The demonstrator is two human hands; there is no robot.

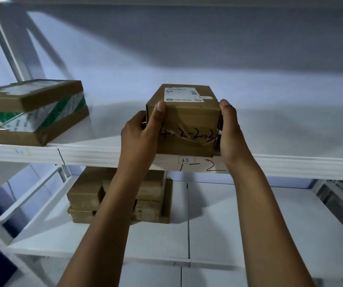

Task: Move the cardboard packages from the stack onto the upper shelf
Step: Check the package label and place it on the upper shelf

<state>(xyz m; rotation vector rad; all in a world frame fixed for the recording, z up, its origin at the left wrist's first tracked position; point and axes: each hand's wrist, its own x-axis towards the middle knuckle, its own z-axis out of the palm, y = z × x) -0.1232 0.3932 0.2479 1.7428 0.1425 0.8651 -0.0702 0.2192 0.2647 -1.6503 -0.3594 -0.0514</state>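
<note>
Brown labelled package (184, 121) upright on upper shelf (83, 155) edge (stack (116, 195) below)

Two bare forearms, sleeveless, left hand (140, 133), right hand (231, 134).

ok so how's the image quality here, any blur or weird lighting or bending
Head view: dim, bluish light, with soft shadows across the back wall and behind the held package. The taped package at left is smeared by blur, while the left hand and right hand look fairly sharp. Wide-angle distortion tilts the shelf posts and bows the upper shelf's front edge. No strong glare.
</note>
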